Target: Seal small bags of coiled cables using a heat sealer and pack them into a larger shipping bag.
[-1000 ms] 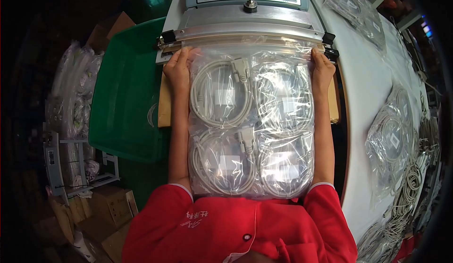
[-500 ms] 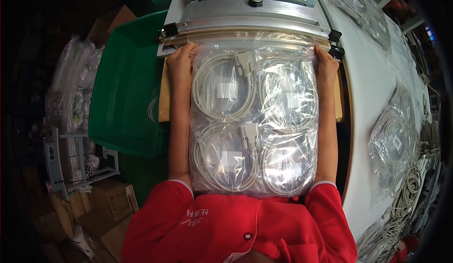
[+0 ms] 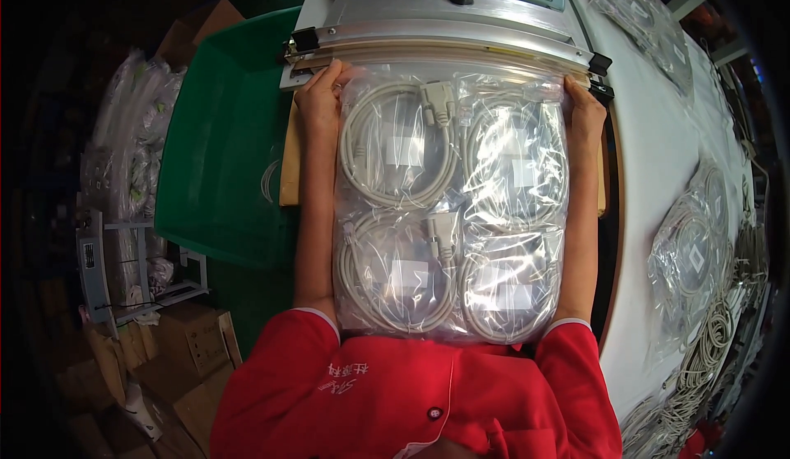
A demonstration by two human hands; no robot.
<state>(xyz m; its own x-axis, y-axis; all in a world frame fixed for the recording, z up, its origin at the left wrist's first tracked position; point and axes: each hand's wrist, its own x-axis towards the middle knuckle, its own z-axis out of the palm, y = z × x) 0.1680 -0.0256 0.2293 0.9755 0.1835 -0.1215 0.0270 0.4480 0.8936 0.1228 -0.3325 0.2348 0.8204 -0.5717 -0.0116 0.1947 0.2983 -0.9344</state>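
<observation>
A large clear plastic bag [image 3: 455, 212] lies spread between my forearms, its lower end against my red shirt. Inside it are several coiled pale grey cables with plugs, each in its own bag, such as the coil [image 3: 351, 171] at upper left. My left hand [image 3: 321, 95] pinches the bag's far left corner. With the fingers closed, my right hand [image 3: 585, 105] grips the far right corner. Just beyond both hands is the jaw of a bag sealing machine [image 3: 436, 32], and the bag's far edge reaches up to it.
A green plastic bin [image 3: 222, 146] stands to the left, with cardboard boxes [image 3: 193, 340] and a metal frame below it. On the right, a white table [image 3: 638, 212] carries bagged cable coils [image 3: 690, 245] and a heap of loose grey cables [image 3: 712, 335].
The machine, bag and both hands sit slightly further right in the view, and the machine a little higher. My grip on the two corners stays the same.
</observation>
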